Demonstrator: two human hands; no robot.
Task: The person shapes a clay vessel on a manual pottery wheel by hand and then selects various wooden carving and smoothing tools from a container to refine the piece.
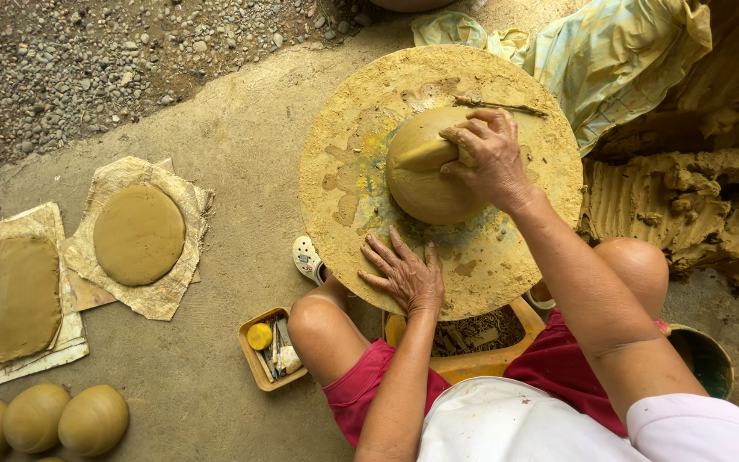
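Ochre clay dome (425,175) on a yellow-speckled wheel (344,171); red shorts (361,385), blue-yellow checked cloth (609,51).

Bare concrete floor (233,162) lies open left of the round wheel (344,171) — heaped clay (686,205) crowds its right edge, a stick (499,106) crosses its top, a tool tray (252,359) sits lower left.

clay dome (425,184): smooth, matt | round board (344,171): rough, crusted (dried clay) | floor (233,154): concrete
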